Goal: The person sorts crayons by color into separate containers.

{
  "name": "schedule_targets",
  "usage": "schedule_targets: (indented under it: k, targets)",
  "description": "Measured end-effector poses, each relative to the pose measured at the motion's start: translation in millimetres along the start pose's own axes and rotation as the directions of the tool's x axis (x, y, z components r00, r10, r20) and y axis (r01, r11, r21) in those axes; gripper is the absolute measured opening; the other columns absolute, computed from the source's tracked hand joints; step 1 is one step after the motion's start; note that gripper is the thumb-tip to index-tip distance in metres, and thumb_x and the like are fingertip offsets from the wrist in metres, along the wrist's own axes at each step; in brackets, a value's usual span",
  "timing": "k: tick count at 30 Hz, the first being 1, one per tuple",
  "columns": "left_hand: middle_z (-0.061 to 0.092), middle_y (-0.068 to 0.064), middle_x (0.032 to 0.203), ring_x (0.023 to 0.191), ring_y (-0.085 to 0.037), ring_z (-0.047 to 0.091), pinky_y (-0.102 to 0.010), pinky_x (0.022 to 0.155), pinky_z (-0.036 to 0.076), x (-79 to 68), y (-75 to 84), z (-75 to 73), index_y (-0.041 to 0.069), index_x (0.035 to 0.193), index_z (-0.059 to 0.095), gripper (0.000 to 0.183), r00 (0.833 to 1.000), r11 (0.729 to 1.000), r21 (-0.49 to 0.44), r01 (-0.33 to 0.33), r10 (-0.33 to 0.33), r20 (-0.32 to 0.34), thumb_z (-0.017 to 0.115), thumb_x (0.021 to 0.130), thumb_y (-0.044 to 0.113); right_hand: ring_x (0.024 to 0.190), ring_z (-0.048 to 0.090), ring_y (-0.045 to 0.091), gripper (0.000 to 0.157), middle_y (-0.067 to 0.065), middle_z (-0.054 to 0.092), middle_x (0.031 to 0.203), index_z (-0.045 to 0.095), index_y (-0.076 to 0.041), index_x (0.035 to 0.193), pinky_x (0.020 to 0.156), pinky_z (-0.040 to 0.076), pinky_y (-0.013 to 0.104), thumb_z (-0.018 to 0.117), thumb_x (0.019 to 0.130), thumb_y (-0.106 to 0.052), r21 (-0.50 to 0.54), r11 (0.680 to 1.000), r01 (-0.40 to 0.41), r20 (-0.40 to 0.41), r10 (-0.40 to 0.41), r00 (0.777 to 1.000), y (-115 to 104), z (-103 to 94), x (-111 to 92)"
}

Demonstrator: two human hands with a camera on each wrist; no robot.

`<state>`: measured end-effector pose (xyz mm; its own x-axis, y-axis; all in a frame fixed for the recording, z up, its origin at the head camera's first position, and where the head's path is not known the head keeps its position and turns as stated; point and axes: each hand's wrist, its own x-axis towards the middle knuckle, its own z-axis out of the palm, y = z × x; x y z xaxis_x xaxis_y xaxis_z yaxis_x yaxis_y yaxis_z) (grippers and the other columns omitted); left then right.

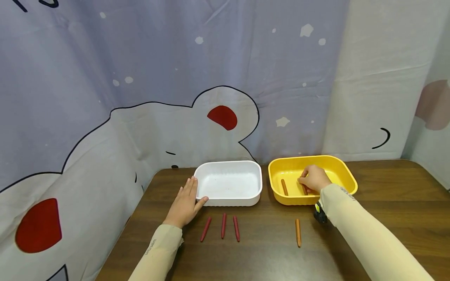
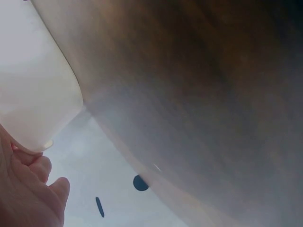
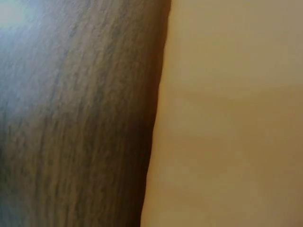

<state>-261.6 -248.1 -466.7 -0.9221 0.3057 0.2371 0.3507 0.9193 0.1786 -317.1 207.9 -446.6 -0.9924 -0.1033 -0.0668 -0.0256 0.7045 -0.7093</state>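
Pinching a brown crayon (image 1: 304, 190) right of frame centre, right hand (image 1: 314, 179) closed, left hand (image 1: 184, 203) outstretched, we judge it light, stiff, snappable, best held mid-length

A curtain (image 1: 168, 50) (star-printed) behind the table (image 1: 261, 246).

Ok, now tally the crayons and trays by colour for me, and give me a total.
Red crayons: 3
Orange crayons: 3, counting the one at the right hand
White trays: 1
Yellow trays: 1
Total: 8
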Motion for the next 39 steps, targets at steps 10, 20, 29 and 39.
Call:
schedule_targets:
  k: [10, 20, 29, 39]
  targets:
    - [0.021, -0.027, 0.163, 0.152, -0.040, 0.019, -0.058, 0.121, 0.020, -0.5, 1.0, -0.8, -0.012, 0.156, 0.022, 0.084, 1.000, 1.000, -0.007, 0.001, -0.001, -0.003, 0.053, 0.104, 0.046, 0.045, 0.049, 0.013, 0.019, 0.003, 0.051, 0.053, 0.057, 0.008, 0.097, 0.048, 0.046, 0.028, 0.067, 0.093, -0.008, -0.015, 1.000, 0.018, -0.029, -0.018, 0.999, -1.1, -2.1, -1.5]
    - [0.019, -0.026, 0.164, 0.153, -0.039, 0.017, -0.057, 0.122, 0.019, 0.2, 0.0, -0.2, -0.011, 0.156, 0.021, 0.084, 1.000, 1.000, -0.006, 0.004, -0.004, 0.005, 0.052, 0.104, 0.047, 0.060, 0.055, 0.017, 0.018, 0.008, 0.062, 0.071, 0.065, 0.007, 0.097, 0.055, 0.047, 0.030, 0.066, 0.093, -0.010, -0.028, 0.993, 0.115, -0.074, -0.116, 0.990, -17.1, -5.9, -17.8]
    - [0.018, -0.026, 0.164, 0.153, -0.040, 0.016, -0.058, 0.122, 0.019, -0.1, 1.2, -2.5, -0.011, 0.156, 0.019, 0.084, 1.000, 1.000, -0.005, 0.006, -0.006, 0.013, 0.051, 0.105, 0.047, 0.076, 0.061, 0.024, 0.016, 0.014, 0.068, 0.089, 0.067, 0.002, 0.101, 0.062, 0.048, 0.033, 0.067, 0.095, -0.013, -0.053, 0.974, 0.220, -0.149, -0.225, 0.963, -36.3, -5.5, -51.6]
    - [0.020, -0.028, 0.163, 0.152, -0.041, 0.019, -0.059, 0.120, 0.021, -0.9, 3.6, -3.6, -0.012, 0.155, 0.021, 0.083, 1.000, 1.000, -0.006, -0.006, 0.006, 0.005, 0.053, 0.104, 0.044, 0.080, 0.067, 0.023, 0.010, 0.006, 0.071, 0.087, 0.070, -0.001, 0.102, 0.070, 0.055, 0.034, 0.065, 0.095, -0.006, -0.033, 0.952, 0.306, -0.314, -0.300, 0.901, -37.6, 4.7, -88.9]
